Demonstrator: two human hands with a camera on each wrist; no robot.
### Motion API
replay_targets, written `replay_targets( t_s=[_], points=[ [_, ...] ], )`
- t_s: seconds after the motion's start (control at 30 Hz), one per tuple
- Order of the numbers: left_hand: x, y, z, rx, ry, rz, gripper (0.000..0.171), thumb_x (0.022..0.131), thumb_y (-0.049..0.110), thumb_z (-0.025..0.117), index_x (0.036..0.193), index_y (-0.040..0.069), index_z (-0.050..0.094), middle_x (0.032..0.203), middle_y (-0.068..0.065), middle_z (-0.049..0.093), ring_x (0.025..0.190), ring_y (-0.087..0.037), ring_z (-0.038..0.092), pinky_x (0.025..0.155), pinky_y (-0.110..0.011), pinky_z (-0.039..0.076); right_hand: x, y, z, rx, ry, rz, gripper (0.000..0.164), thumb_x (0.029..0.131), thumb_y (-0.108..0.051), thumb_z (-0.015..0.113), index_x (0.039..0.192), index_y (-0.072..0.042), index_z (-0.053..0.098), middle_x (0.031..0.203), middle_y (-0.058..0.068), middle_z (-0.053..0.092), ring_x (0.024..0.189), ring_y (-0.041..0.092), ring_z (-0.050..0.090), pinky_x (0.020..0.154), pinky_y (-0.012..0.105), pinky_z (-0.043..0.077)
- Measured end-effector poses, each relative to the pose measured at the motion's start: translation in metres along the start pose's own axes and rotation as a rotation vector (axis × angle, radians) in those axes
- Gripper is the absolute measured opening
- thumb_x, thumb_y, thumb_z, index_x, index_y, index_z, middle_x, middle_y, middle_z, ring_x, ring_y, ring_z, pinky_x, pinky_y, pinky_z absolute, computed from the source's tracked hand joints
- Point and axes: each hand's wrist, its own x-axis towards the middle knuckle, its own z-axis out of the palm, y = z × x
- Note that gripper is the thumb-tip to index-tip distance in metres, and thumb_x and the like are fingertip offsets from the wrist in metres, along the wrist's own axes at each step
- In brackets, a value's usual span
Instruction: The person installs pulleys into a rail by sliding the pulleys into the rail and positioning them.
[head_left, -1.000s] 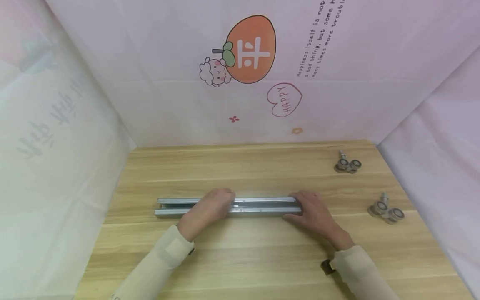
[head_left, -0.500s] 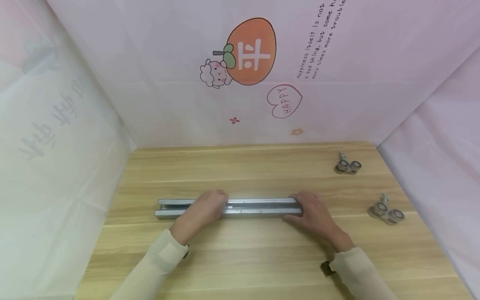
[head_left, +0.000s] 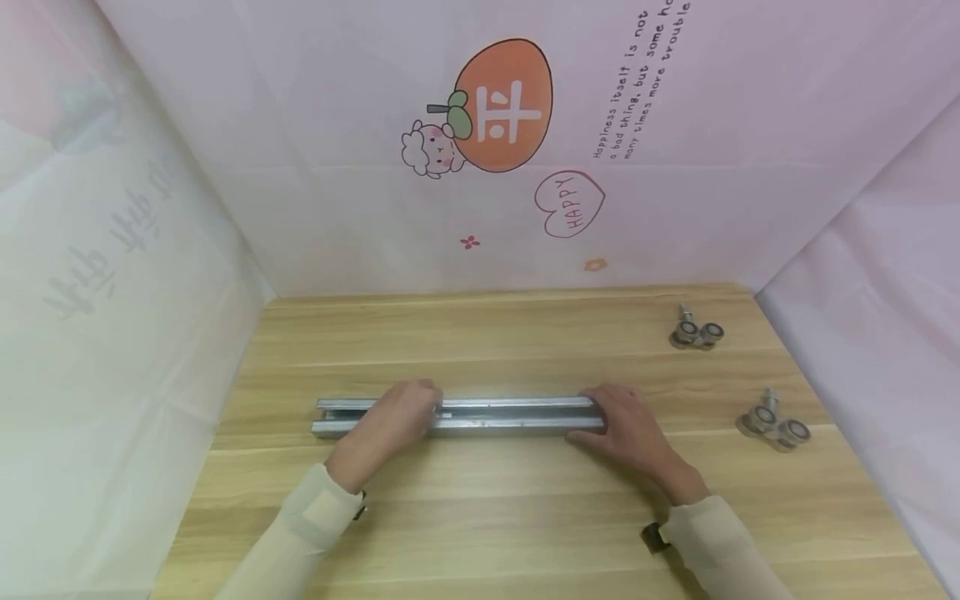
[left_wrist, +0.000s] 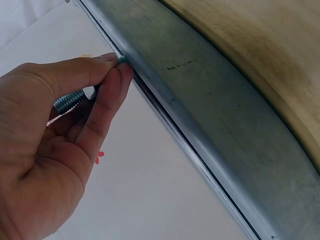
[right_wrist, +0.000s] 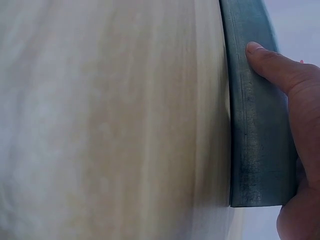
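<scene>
A grey metal channel track (head_left: 517, 414) lies lengthwise on the wooden table, its slot facing up. My left hand (head_left: 397, 414) is over the track's left half. In the left wrist view, its thumb and fingers pinch a threaded bolt (left_wrist: 70, 102) right at the slot; the bolt's lower end is hidden by the fingertips. My right hand (head_left: 626, 425) grips the track's right end. In the right wrist view its thumb (right_wrist: 267, 60) presses against the track's near side wall (right_wrist: 260, 140), while the other fingers are hidden behind it.
Two roller trolleys with wheels and upright threaded bolts stand at the right, one farther back (head_left: 696, 333) and one nearer (head_left: 774, 428). The wooden table (head_left: 480, 508) is bounded by a printed white sheet (head_left: 337, 217) behind and sheets on both sides.
My left hand has slid leftward along the track with the bolt between its fingers. The right hand and the track have stayed in place.
</scene>
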Motion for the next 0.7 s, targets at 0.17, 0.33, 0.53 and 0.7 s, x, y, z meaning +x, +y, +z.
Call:
replay_targets(
  t_s=[0.17,0.33,0.53,0.7],
  points=[
    [-0.004,-0.005,0.000,-0.003,0.009,-0.011,0.015,0.084,-0.002,0.062,0.082,0.011,0.071,0.077,0.003,0.063,0.063,-0.006,0.051,0.056,-0.019,0.047,-0.001,0.000,0.000,0.001,0.001,0.005,0.069,0.071,-0.064,0.072,0.119,-0.015,0.065,0.106,0.000,0.066,0.098,0.019,0.057,0.097,0.045,0.036],
    [-0.006,-0.008,-0.001,-0.009,0.025,-0.014,0.014,0.083,-0.001,0.062,0.080,0.011,0.070,0.075,0.003,0.062,0.062,-0.007,0.051,0.055,-0.020,0.047,-0.001,0.000,0.000,0.002,0.003,0.006,0.067,0.071,-0.063,0.073,0.118,-0.015,0.066,0.104,-0.001,0.066,0.096,0.018,0.057,0.096,0.045,0.036],
    [-0.009,-0.011,-0.002,-0.010,0.007,-0.050,0.015,0.084,-0.001,0.063,0.079,0.011,0.070,0.074,0.003,0.061,0.062,-0.006,0.051,0.055,-0.019,0.047,-0.002,0.000,0.000,0.000,-0.003,0.007,0.067,0.071,-0.064,0.073,0.117,-0.016,0.066,0.101,-0.003,0.065,0.094,0.017,0.056,0.094,0.043,0.036],
    [-0.013,-0.014,-0.005,-0.038,-0.001,-0.074,0.015,0.083,-0.002,0.062,0.079,0.010,0.070,0.075,0.003,0.062,0.062,-0.007,0.052,0.055,-0.020,0.047,-0.002,0.001,0.001,-0.001,-0.005,0.008,0.067,0.072,-0.063,0.073,0.118,-0.015,0.066,0.103,-0.002,0.066,0.096,0.018,0.056,0.093,0.043,0.035]
  ],
)
